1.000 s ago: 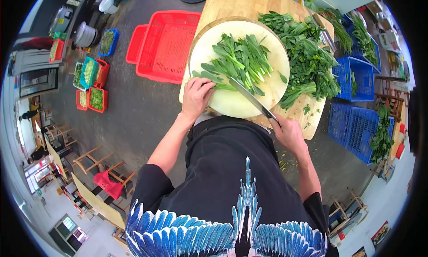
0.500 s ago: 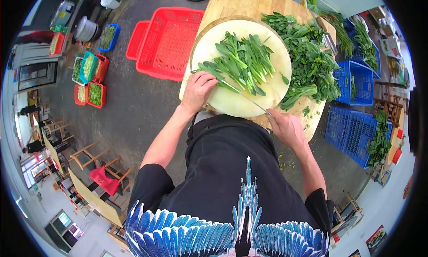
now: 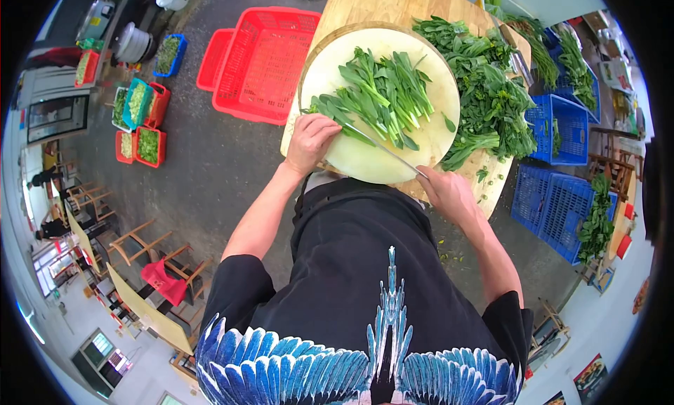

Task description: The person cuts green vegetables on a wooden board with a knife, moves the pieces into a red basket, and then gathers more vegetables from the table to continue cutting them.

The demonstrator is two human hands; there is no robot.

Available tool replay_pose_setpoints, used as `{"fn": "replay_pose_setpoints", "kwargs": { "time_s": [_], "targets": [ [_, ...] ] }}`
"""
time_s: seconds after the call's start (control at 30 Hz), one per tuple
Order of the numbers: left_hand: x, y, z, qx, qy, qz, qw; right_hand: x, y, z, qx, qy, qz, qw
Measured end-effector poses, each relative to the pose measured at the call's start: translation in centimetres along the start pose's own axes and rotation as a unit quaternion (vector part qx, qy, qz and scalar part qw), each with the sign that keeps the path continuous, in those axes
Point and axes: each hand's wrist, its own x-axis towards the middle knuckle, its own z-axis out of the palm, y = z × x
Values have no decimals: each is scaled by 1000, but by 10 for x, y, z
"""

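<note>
My right hand is closed around the handle of a knife, whose blade slants up and left across the round cutting board. The blade's tip end lies at the fingers of my left hand. Those fingers are bent and pressed together on the end of some leafy greens at the board's left edge. More cut greens with pale stems are spread over the middle of the board. One loose leaf lies near its right rim.
A large pile of greens lies right of the board on the wooden table. A red basket stands on the floor at left. Blue crates stand at right. Small vegetable baskets are farther left.
The view has shifted very slightly. My right hand and the knife handle have moved a little to the left; my left hand has stayed nearly in place at the greens.
</note>
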Motion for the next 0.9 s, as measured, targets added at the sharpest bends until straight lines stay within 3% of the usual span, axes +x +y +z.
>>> {"fn": "replay_pose_setpoints", "kwargs": {
  "time_s": [0.4,0.5,0.7,0.8,0.9],
  "targets": [
    [1,18,-12,61,-12,-26,998,4,-3,13,45,38,17,998],
    [17,25,-35,106,-60,-13,992,-11,15,11,123,35,86,988],
    [50,9,-46,-15,-289,-16,957,-24,11,16,217,31,160,963],
    [64,2,-37,27,-336,-30,941,-28,8,19,233,53,158,958],
    [67,2,-22,33,-289,-39,956,-32,2,17,237,68,164,955]
  ]
}}
